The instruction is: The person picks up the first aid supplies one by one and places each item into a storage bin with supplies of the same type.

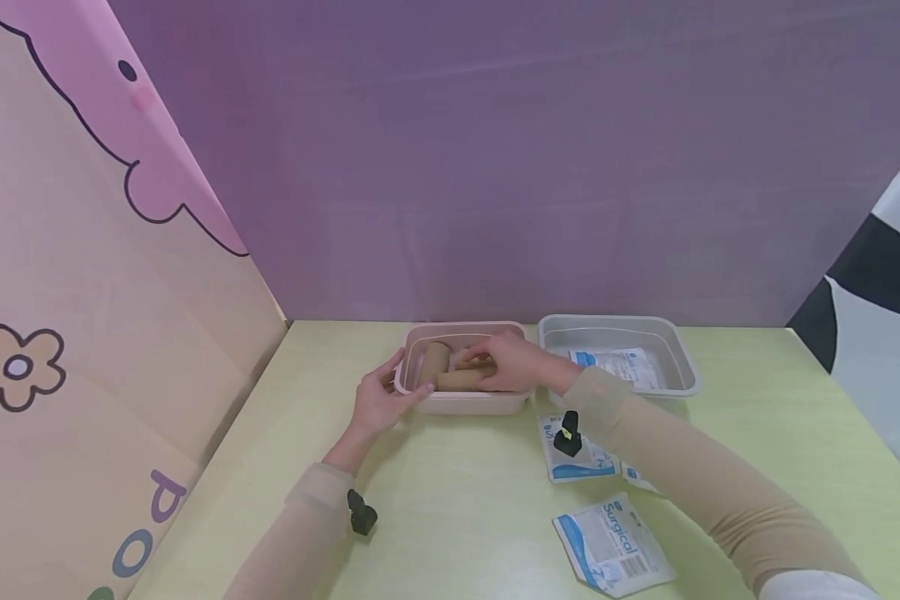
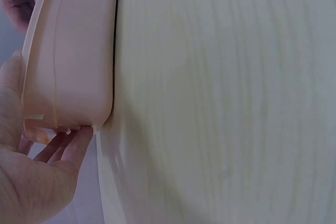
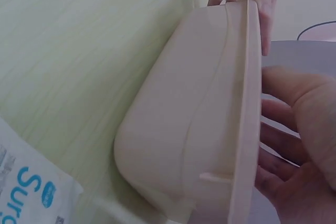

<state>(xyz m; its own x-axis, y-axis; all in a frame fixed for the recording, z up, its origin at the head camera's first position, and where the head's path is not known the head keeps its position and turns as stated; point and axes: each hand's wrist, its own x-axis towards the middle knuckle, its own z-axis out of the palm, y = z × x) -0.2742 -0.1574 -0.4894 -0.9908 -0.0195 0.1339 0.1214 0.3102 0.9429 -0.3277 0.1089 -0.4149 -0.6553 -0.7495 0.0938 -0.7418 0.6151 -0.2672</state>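
Observation:
A pale pink plastic bin [image 1: 465, 403] stands at the back of the table. My left hand [image 1: 378, 406] grips its left end, thumb over the front rim and fingers against the end wall; the left wrist view shows this hand [image 2: 39, 174] too. Inside the bin, one tan roll [image 1: 435, 361] lies pointing front to back and another tan roll [image 1: 457, 381] lies crosswise near the front wall. My right hand [image 1: 512, 362] reaches in with curled fingers and holds the crosswise roll at its right end. In the right wrist view, the bin wall partly hides the fingertips of that hand [image 3: 304, 140].
To the right stands a grey-white bin [image 1: 678, 362] with printed packets [image 1: 630, 364] inside. On the table in front lie a "Surgical" packet [image 1: 615, 546], another packet [image 1: 570, 471] and a third, partly under the right forearm. A purple wall [image 1: 532, 167] rises behind the bins.

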